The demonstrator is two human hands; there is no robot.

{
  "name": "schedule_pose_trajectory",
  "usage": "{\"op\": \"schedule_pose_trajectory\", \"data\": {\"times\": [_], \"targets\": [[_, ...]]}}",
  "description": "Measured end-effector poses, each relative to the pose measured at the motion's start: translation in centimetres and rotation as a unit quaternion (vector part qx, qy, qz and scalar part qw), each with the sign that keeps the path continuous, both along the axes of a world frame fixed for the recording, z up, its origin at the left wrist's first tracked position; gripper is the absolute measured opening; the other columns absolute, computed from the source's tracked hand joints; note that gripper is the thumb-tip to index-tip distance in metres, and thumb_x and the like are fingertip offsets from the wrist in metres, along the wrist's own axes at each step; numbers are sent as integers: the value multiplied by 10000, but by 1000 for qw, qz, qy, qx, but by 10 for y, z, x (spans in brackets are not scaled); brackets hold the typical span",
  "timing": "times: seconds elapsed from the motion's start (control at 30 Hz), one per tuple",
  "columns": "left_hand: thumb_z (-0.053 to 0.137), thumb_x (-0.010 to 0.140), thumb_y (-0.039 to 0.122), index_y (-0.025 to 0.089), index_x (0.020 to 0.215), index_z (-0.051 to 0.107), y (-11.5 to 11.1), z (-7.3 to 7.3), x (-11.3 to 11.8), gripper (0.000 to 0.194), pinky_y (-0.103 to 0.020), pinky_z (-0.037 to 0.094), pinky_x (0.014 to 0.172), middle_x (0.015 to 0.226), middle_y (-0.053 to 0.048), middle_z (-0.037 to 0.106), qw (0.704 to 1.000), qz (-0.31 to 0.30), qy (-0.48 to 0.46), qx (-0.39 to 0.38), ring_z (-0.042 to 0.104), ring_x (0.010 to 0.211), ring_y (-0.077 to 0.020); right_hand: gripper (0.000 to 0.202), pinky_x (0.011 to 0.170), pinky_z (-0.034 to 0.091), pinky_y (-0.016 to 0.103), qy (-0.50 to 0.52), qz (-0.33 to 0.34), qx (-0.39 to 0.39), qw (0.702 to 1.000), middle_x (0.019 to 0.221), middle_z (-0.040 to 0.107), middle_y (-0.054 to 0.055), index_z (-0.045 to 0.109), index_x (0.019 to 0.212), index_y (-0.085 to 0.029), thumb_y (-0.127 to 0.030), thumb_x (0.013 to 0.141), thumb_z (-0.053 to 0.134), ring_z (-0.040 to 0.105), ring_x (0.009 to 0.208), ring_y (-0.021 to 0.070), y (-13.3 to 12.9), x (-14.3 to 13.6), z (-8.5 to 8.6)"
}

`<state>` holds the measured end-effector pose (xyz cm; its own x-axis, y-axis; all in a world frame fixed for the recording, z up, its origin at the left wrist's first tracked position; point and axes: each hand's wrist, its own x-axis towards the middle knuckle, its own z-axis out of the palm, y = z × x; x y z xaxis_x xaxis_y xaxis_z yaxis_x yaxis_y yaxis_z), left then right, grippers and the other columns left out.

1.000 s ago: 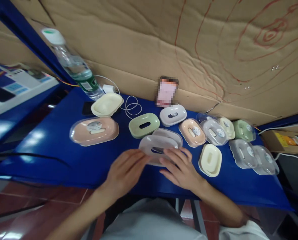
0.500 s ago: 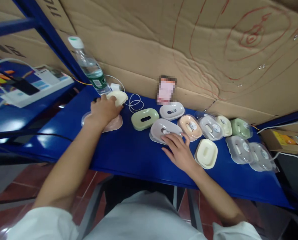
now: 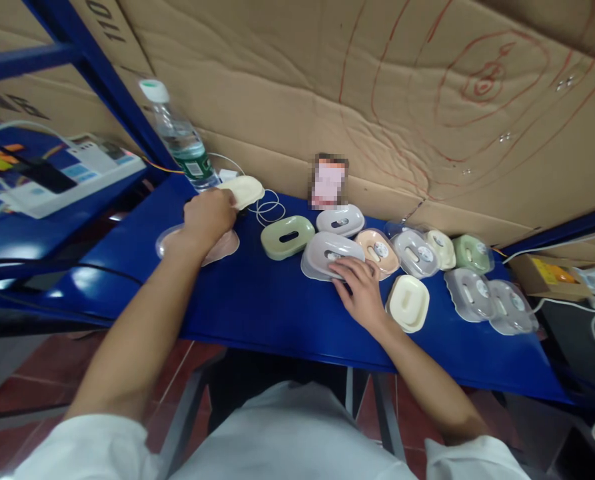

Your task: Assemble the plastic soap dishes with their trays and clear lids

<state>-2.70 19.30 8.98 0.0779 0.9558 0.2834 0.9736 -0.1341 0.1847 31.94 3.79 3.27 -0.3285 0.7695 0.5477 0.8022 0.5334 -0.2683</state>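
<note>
My left hand (image 3: 211,215) is closed on the edge of a cream oval plastic piece (image 3: 247,192), tilted above the table by the bottle. Under that hand lies a pale pink plastic piece (image 3: 223,248) with a clear rim, partly hidden by my wrist. My right hand (image 3: 360,288) has its fingers bent over the front right edge of a grey oval plastic cover (image 3: 322,250) with a slot. A green slotted cover (image 3: 277,241) lies left of it, and another light grey one (image 3: 330,220) behind it. Near my right wrist sits a cream oval dish (image 3: 410,303).
Peach (image 3: 380,257), grey, cream and green (image 3: 472,253) cases in clear packaging line the right of the blue table (image 3: 267,313). A water bottle (image 3: 190,153) stands at back left, a pixelated upright object (image 3: 328,181) against the cardboard wall (image 3: 277,100). A white cable (image 3: 272,208) is coiled behind.
The cream piece in my left hand has shifted up and right and tilted. My right fingers have curled more over the grey cover's edge.
</note>
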Motion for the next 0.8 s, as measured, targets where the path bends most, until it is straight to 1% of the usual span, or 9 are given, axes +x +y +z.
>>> {"op": "schedule_pose_trajectory", "data": {"times": [0.07, 0.17, 0.23, 0.27, 0.33, 0.43, 0.57, 0.67, 0.8], "targets": [[505, 1061, 383, 109, 1228, 727, -36, 11, 12, 389, -437, 578, 869, 1256, -164, 756, 999, -32, -10, 15, 754, 1085, -307, 268, 1200, 361, 493, 37, -7, 15, 999, 1317, 777, 75, 717, 1330, -273, -253, 1092, 595, 694, 1278, 245, -1, 1, 0], [474, 1099, 318, 211, 1345, 671, -116, 11, 28, 333, -468, 578, 1052, 1380, -120, 730, 993, -98, -36, 49, 701, 1290, -316, 300, 1176, 447, 526, 103, -30, 51, 993, 1294, 782, 102, 701, 1360, -265, -252, 1080, 594, 710, 1264, 269, -3, 4, 8], [494, 1089, 233, 291, 1340, 661, -170, -5, 37, 307, -407, 600, 1073, 1378, -64, 742, 970, -209, -95, 81, 723, 1273, -258, 324, 1145, 492, 538, 136, -31, 68, 988, 1278, 784, 111, 686, 1377, -261, -232, 1064, 606, 719, 1252, 284, -6, 5, 16], [503, 1070, 183, 290, 1294, 676, -192, -15, 40, 301, -379, 635, 1011, 1335, -49, 765, 954, -266, -103, 96, 757, 1200, -238, 337, 1140, 499, 541, 142, -22, 68, 987, 1274, 786, 107, 680, 1383, -266, -220, 1056, 615, 723, 1246, 286, -8, 5, 21], [466, 1028, 85, 248, 1240, 703, -222, -35, 44, 357, -384, 667, 905, 1307, -64, 785, 939, -324, -77, 85, 785, 1126, -245, 360, 1163, 475, 540, 123, 9, 56, 991, 1275, 790, 89, 676, 1386, -283, -195, 1039, 637, 726, 1238, 280, -16, 3, 30], [480, 995, 39, 224, 1174, 733, -236, -57, 48, 360, -420, 683, 893, 1278, -95, 791, 936, -341, -56, 60, 793, 1103, -275, 376, 1275, 322, 545, 53, 50, 38, 997, 1270, 801, 52, 686, 1365, -305, -149, 1025, 651, 723, 1235, 257, -40, -7, 34], [603, 1039, 192, 243, 1197, 701, -232, -73, 52, 193, -446, 710, 906, 1423, -151, 681, 951, -258, -161, 63, 788, 1125, -289, 393, 1344, 146, 518, 9, 34, -26, 999, 1260, 806, 19, 678, 1384, -307, -130, 1040, 607, 712, 1237, 221, -81, -23, 19], [679, 1018, 242, 271, 1305, 670, -226, -79, 54, 289, -468, 724, 884, 1559, -188, 560, 948, -229, -206, 81, 781, 1144, -304, 410, 1343, 162, 502, -2, 3, -61, 998, 1279, 797, 24, 659, 1421, -288, -140, 1045, 590, 693, 1270, 216, -100, -29, 3], [638, 1047, 236, 275, 1484, 610, -217, -78, 51, 439, -540, 661, 1044, 1614, -200, 545, 936, -321, -133, 56, 638, 1413, -383, 372, 1331, 241, 524, -53, 12, -100, 994, 1409, 744, 68, 654, 1431, -280, -204, 1076, 569, 597, 1434, 245, -106, -34, -5]]}}
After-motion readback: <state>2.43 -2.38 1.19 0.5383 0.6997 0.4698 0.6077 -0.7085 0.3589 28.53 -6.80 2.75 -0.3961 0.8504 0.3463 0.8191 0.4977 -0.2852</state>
